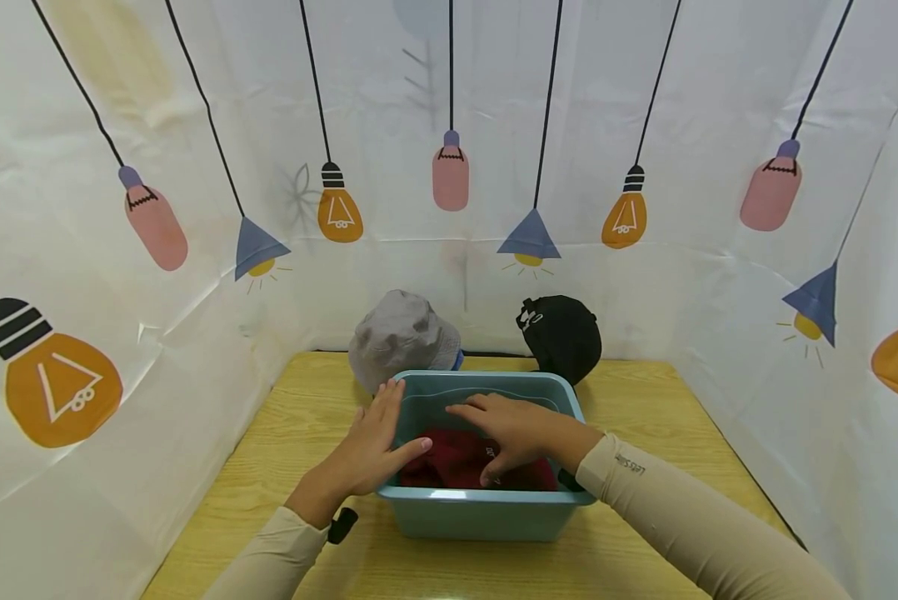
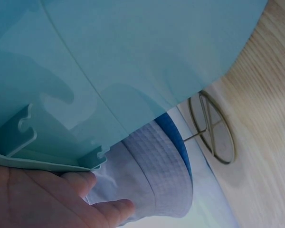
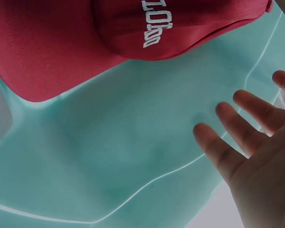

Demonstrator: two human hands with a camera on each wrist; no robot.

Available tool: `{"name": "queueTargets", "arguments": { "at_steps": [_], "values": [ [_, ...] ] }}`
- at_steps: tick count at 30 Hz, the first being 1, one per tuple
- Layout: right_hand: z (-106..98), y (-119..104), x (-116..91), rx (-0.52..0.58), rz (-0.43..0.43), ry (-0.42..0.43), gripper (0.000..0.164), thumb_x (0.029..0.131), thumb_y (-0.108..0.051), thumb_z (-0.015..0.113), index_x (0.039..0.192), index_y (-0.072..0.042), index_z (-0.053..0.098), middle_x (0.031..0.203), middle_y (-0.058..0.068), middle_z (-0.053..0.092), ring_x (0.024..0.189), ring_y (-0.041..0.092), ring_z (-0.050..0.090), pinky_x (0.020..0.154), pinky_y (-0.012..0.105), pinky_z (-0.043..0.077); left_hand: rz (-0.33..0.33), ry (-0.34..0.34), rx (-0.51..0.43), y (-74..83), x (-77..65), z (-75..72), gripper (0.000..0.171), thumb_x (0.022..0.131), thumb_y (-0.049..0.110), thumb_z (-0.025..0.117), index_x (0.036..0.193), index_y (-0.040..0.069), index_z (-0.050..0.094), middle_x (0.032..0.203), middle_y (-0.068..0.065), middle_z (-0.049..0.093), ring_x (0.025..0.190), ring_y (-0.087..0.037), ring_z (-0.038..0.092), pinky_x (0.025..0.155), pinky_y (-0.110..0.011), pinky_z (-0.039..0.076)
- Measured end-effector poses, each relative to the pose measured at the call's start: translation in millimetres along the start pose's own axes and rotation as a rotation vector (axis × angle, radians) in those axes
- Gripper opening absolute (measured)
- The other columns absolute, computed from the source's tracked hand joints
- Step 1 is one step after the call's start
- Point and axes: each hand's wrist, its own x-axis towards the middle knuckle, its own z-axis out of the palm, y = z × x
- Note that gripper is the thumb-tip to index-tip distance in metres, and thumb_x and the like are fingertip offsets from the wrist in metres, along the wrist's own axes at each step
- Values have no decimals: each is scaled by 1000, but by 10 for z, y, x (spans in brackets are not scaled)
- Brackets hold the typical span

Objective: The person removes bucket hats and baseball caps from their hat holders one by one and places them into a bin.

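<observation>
A light teal plastic bin stands on the table, and a dark red cap lies inside it. The cap's white lettering and brim show in the right wrist view. My left hand is at the bin's left rim, its fingers straight along the outside. In the left wrist view that hand lies right against the rim, near a grey bucket hat. Over the cap, inside the bin's opening, my right hand is spread with nothing in it; its fingers are apart from the cap.
Behind the bin, the grey bucket hat is at the left and a black cap at the right. A thin metal stand with a round base is under the bucket hat. White printed curtains surround the wooden table.
</observation>
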Motion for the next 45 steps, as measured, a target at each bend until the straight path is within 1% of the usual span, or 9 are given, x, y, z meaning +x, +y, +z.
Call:
{"name": "queueTargets", "arguments": {
  "at_steps": [8, 20, 26, 29, 33, 36, 40, 43, 45],
  "values": [
    [16, 11, 16, -27, -17, 25, 114, 77, -69, 81, 166, -27, 23, 165, 1, 34, 144, 23, 44, 109, 49, 49, 2, -2, 5, 5, -4, -4, 104, 98, 76, 43, 168, 12, 0, 175, -14, 1, 161, -37, 3, 120, -75, 11],
    [-28, 3, 13, -36, -14, 52, 109, 80, -63, 82, 165, -27, 24, 164, 6, 34, 146, 25, 42, 111, 51, 47, 10, 7, 5, -9, 7, -3, 104, 98, 75, 44, 168, 12, 0, 175, -14, 0, 161, -37, 3, 119, -76, 11],
    [-41, 6, 22, -17, -12, 69, 109, 82, -62, 81, 166, -28, 22, 167, 7, 30, 149, 26, 39, 111, 51, 47, 1, 5, 0, -17, -12, -14, 104, 98, 74, 47, 168, 12, 0, 175, -14, 1, 161, -35, 1, 120, -75, 10],
    [-55, 7, 6, 0, -2, 84, 109, 82, -61, 82, 167, -31, 19, 168, 6, 28, 150, 26, 38, 111, 50, 48, 3, 2, -1, -18, -6, 3, 103, 99, 71, 49, 168, 12, 0, 175, -14, 1, 161, -35, 2, 120, -75, 10],
    [-63, 24, -24, -9, -3, 103, 110, 82, -63, 81, 167, -32, 18, 168, 6, 28, 150, 26, 38, 110, 50, 48, 9, -2, 0, -17, 11, 28, 101, 100, 66, 51, 168, 11, 0, 175, -14, 0, 161, -36, 1, 119, -77, 10],
    [-90, 40, -41, -22, 0, 123, 111, 81, -64, 81, 167, -32, 18, 167, 7, 30, 149, 27, 39, 110, 50, 48, 14, 0, 4, -11, 24, 20, 101, 100, 68, 50, 168, 11, 0, 175, -14, 0, 161, -37, 1, 119, -77, 9],
    [-149, 56, -55, -34, 2, 158, 111, 80, -64, 81, 166, -33, 18, 167, 7, 31, 148, 28, 41, 111, 50, 48, 13, -8, -3, 2, 24, -6, 104, 98, 74, 46, 168, 12, 0, 175, -14, -1, 161, -36, 0, 120, -75, 8],
    [-188, 65, -65, -33, -7, 179, 110, 80, -65, 81, 166, -30, 21, 167, 8, 32, 147, 28, 42, 111, 50, 48, 4, -17, 2, 1, 10, -4, 105, 98, 76, 44, 168, 12, -1, 175, -13, -2, 161, -35, -1, 120, -75, 8],
    [-207, 73, -69, -32, -13, 189, 110, 80, -67, 79, 166, -28, 23, 167, 8, 31, 146, 28, 43, 110, 50, 49, -2, -19, 8, -3, 1, 4, 104, 98, 74, 46, 168, 12, -2, 175, -13, -2, 161, -36, 0, 120, -75, 8]
  ]
}}
